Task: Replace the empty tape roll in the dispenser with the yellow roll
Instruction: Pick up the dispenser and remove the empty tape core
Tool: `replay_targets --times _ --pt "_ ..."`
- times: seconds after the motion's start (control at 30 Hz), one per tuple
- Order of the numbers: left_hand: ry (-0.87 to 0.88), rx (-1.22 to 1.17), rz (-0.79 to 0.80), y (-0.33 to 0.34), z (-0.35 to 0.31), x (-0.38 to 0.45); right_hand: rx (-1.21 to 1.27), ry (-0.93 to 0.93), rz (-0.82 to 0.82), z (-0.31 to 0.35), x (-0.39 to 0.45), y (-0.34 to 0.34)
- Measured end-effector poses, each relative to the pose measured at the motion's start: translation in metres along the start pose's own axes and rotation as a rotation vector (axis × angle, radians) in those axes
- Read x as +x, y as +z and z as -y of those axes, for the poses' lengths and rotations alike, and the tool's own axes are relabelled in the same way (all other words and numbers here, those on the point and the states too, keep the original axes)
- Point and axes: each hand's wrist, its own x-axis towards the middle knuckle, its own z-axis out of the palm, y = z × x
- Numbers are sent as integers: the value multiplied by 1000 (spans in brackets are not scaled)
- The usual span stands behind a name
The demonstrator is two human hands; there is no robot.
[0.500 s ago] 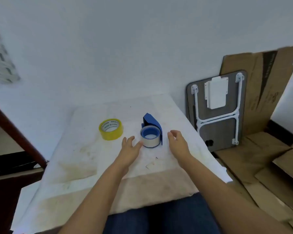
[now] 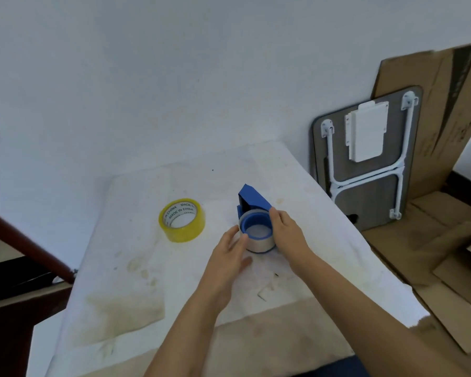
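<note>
While both hands cup the blue dispenser (image 2: 252, 204), the yellow roll (image 2: 182, 220) lies flat just left of it

Left hand (image 2: 226, 263) fingers and right hand (image 2: 287, 232) fingers, pressed together, flank the empty roll (image 2: 257, 232) (near mid-counter); bare counter (image 2: 125, 300) lies open toward the left and near edges, the right edge close by
</note>
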Motion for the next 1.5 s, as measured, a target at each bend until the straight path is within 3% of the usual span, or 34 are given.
replay_targets --times 0.2,0.4,0.63,0.87,1.07,1.5 --pt "16 -82 13 -13 -3 -7 152 5 -16 -7 -4 10" --pt "10 -74 45 -32 -8 -10 415 117 88 4 -14 4" --pt "-33 0 162 -48 -12 -24 585 186 320 15 -35 -5" --pt "41 106 227 -56 -19 -45 496 240 375 15 -58 -14" --pt "30 -9 264 -45 -17 -59 644 247 381 13 -68 -14" --pt "-14 176 151 -52 -26 -59 338 184 501 11 -70 -39"
